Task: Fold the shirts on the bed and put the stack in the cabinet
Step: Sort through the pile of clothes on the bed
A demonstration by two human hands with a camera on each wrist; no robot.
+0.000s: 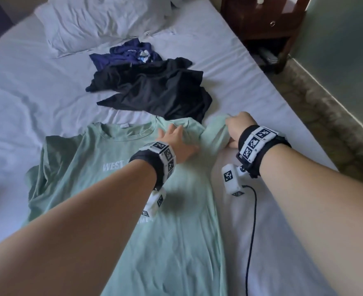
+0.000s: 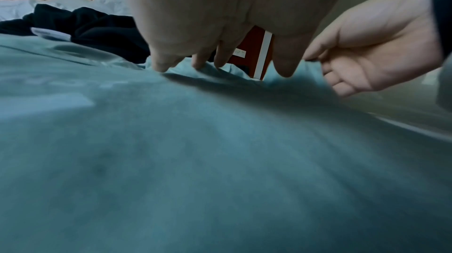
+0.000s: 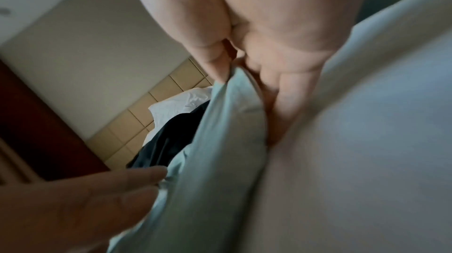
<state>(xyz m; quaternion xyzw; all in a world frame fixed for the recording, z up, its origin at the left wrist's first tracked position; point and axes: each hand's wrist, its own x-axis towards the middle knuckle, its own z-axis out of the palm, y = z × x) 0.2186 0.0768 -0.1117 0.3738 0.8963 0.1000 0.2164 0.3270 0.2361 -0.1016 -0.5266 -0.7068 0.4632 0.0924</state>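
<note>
The right hand (image 3: 257, 48) pinches a fold of the green shirt (image 3: 215, 150) between thumb and fingers, lifting it off the white sheet (image 3: 367, 160). The left hand (image 3: 80, 199) touches the shirt from the lower left with straight fingers. Behind lie a dark shirt (image 3: 168, 141), a white pillow (image 3: 181, 102) and a tiled headboard (image 3: 137, 121).

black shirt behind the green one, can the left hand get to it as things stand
Probably yes: the left hand rests open on the mint green cotton t-shirt, and the crumpled black shirt lies just beyond with nothing between.
</note>
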